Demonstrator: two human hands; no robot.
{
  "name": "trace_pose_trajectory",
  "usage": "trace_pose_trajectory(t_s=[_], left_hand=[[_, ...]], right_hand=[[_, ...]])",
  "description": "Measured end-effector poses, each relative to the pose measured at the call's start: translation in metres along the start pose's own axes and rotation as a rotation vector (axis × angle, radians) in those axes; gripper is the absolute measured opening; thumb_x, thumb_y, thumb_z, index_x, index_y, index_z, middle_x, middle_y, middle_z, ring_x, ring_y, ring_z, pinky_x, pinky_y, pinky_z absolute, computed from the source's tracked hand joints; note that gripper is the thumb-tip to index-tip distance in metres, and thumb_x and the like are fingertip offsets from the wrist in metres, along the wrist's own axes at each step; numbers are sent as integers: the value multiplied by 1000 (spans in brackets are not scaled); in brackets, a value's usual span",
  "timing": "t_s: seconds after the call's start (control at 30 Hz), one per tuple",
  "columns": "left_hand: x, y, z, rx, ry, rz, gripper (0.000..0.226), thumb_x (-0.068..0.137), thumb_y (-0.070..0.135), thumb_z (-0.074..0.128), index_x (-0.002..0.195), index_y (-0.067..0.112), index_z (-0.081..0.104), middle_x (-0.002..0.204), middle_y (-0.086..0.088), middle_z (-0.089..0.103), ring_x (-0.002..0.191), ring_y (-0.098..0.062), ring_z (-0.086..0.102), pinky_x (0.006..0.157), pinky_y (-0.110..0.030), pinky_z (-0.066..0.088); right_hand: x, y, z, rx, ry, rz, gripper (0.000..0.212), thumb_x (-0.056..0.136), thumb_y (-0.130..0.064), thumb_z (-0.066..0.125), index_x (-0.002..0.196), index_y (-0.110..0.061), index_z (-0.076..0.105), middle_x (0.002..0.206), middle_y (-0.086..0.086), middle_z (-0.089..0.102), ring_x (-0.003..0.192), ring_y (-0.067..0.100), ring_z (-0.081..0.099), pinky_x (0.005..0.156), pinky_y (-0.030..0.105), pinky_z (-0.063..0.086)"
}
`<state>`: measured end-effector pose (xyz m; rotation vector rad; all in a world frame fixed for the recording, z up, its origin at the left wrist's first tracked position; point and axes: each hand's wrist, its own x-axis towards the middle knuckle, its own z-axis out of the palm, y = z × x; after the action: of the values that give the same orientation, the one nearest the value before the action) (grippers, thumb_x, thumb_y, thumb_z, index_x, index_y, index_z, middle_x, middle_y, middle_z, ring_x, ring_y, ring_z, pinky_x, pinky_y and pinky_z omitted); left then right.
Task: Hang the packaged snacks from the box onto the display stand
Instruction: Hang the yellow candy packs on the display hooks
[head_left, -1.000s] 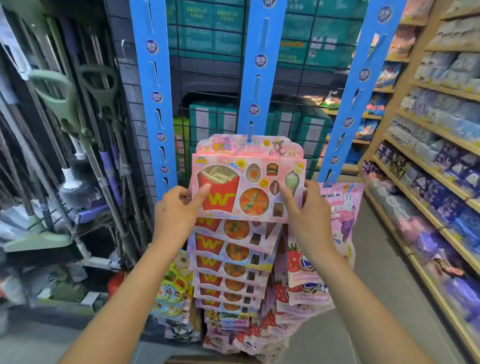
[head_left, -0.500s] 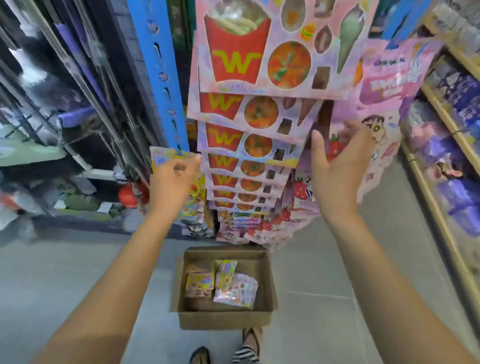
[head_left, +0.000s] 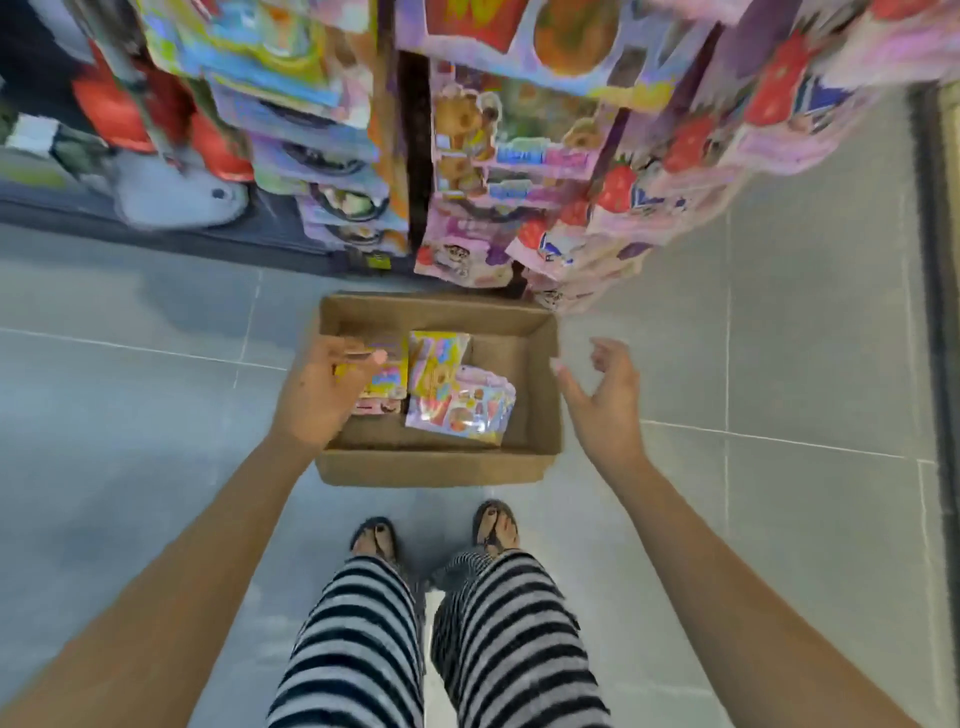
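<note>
An open cardboard box (head_left: 439, 467) sits on the grey tiled floor in front of my feet. Inside lie a few snack packets: a yellow one (head_left: 434, 361), a shiny pink one (head_left: 462, 410) and another (head_left: 382, 384) partly under my left hand. My left hand (head_left: 322, 389) hovers over the box's left edge, fingers loosely curled, holding nothing. My right hand (head_left: 602, 400) is just right of the box with fingers spread and empty. Above the box hang rows of packets on the display stand (head_left: 519, 171).
A grey plush toy (head_left: 176, 195) and red items (head_left: 114, 114) lie at the base of the left rack. My feet in sandals (head_left: 436, 535) stand just behind the box. A dark shelf edge (head_left: 935, 260) runs along the right.
My view has tilted down from the hanging packets to the box. Both hands have let go of the hung packet and dropped to box level, either side of it.
</note>
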<state>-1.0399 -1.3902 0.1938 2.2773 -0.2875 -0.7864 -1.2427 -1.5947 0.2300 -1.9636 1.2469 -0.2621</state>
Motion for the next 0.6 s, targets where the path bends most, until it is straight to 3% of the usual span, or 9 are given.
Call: trace_pose_trajectory(t_s=[0.2, 0.3, 0.4, 0.5, 0.6], left_hand=[[95, -125, 71, 292, 24, 237, 65, 79, 38, 75, 131, 11, 48, 128, -15, 55, 116, -33, 52, 98, -38, 39], [138, -163, 94, 432, 32, 413, 71, 77, 35, 77, 134, 5, 46, 130, -19, 51, 120, -36, 48, 102, -40, 35], [171, -187, 109, 598, 32, 540, 76, 77, 35, 77, 139, 6, 43, 138, -19, 46, 127, -36, 42, 107, -38, 31], [198, -200, 119, 732, 16, 524, 76, 81, 41, 71, 143, 11, 37, 141, -16, 45, 128, -35, 42, 103, -38, 35], [210, -201, 127, 843, 29, 489, 55, 90, 49, 56, 131, 13, 50, 122, -15, 59, 110, -34, 56, 87, -38, 45]], right_hand=[[69, 136, 138, -209, -226, -199, 50, 84, -12, 70, 127, 3, 50, 122, 24, 56, 115, 40, 50, 99, 39, 36], [113, 177, 203, -312, -303, -360, 67, 78, -17, 76, 136, -4, 47, 131, 20, 54, 123, 40, 47, 103, 35, 30], [148, 196, 254, -376, -369, -516, 82, 72, -25, 81, 143, -12, 43, 132, 20, 51, 121, 42, 46, 104, 46, 36], [177, 198, 274, -321, -334, -598, 80, 67, -40, 82, 138, -19, 52, 131, 23, 49, 121, 43, 44, 104, 51, 38], [190, 190, 273, -452, -344, -622, 73, 65, -57, 75, 131, -28, 59, 141, 22, 45, 130, 42, 38, 108, 46, 30]])
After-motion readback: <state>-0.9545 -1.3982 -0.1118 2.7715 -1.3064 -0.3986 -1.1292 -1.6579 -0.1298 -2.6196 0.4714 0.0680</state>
